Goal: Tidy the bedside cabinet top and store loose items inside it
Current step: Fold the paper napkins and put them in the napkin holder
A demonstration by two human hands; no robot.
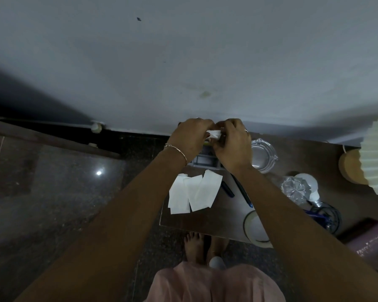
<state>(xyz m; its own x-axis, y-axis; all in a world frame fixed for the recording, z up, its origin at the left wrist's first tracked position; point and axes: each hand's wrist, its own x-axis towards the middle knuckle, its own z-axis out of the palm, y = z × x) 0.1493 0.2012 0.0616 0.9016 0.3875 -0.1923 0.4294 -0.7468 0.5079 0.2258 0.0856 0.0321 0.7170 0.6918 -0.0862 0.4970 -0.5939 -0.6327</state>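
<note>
Hands above dark wooden cabinet top (205, 216): left hand (189, 138) and right hand (232, 147), fingers curled, together pinch crumpled white paper scrap (214, 134); flat white paper sheets (192, 194) lie below

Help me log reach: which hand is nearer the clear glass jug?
Right. The right hand is just beside the glass jug; the left hand lies farther off, past the right.

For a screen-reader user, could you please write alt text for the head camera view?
The left hand and right hand pinch a small white paper above the bedside cabinet top. On it lie paper sheets, two pens, a glass jug and a light bulb.
</note>
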